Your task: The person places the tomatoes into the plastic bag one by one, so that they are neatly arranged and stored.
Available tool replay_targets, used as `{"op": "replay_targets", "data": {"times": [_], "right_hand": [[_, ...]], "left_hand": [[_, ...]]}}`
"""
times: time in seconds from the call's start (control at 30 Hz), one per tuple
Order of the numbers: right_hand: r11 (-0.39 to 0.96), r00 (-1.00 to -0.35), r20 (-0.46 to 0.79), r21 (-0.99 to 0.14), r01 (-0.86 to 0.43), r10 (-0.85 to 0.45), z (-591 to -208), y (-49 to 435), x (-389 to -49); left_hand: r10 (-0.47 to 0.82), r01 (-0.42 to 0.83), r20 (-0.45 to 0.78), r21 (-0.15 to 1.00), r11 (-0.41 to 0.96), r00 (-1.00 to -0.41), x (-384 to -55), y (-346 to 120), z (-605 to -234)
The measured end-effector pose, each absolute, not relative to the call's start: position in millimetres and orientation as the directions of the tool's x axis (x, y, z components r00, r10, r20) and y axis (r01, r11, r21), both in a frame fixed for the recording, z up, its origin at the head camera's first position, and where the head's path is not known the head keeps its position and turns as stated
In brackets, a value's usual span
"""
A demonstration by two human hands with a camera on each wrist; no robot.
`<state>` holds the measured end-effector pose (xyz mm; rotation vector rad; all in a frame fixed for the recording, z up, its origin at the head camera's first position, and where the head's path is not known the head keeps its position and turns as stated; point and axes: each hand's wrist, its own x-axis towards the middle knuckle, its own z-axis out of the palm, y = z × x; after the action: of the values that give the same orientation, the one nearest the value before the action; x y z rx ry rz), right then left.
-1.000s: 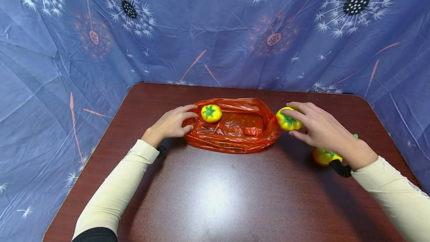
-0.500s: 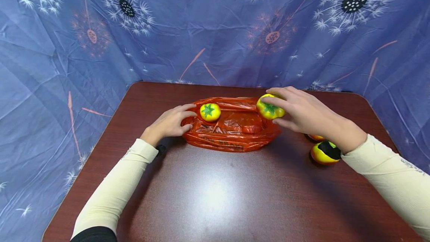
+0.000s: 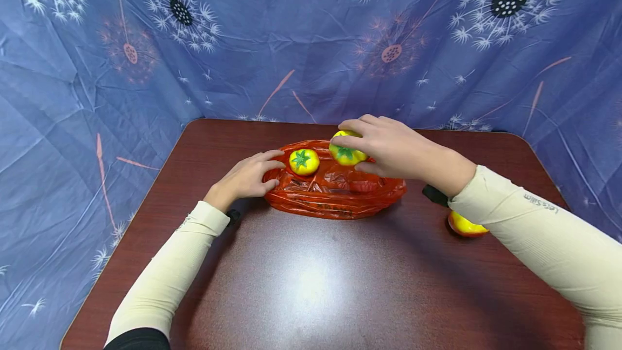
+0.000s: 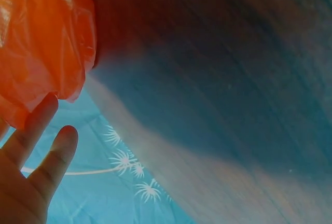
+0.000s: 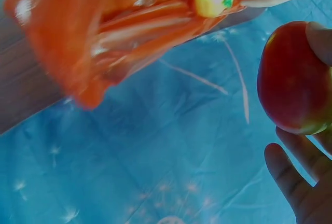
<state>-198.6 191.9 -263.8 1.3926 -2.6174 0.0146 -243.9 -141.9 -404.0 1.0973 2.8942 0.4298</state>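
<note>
Head view: a yellow-topped tomato point(image 3: 346, 156) is up there, clamped between the thumb and fingers of the right hand point(image 3: 389, 147), above the mouth of an orange-red plastic bag point(image 3: 335, 208). Just beyond the fingertips of the left hand point(image 3: 246, 178), a second tomato point(image 3: 304, 162) sits inside; those left fingers are spread apart against the bag's rim. Well back from the right fingers, a yellow-and-red fruit point(image 3: 464, 226) peeks from under the sleeve point(image 3: 522, 215). Danger? Smooth skin could slip a loose grip and knock its neighbour; thin film could sag shut without left-hand support.
</note>
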Motion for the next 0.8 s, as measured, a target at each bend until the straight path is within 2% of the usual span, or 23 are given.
{"op": "replay_targets", "data": {"times": [0.2,0.57,0.8], "right_hand": [[0.555,-0.544,0.148,0.050,-0.830,-0.826,-273,171,-208],[0.628,-0.629,0.114,-0.055,-0.777,-0.769,-301,154,-229],[0.649,-0.660,0.112,-0.121,-0.751,-0.743,-325,155,-240]], "left_hand": [[0.649,0.640,0.064,0.261,0.723,-0.758,-244,-142,-404],[0.647,0.636,0.053,0.263,0.726,-0.760,-243,-145,-404],[0.651,0.642,0.064,0.262,0.720,-0.756,-241,-146,-403]]}}
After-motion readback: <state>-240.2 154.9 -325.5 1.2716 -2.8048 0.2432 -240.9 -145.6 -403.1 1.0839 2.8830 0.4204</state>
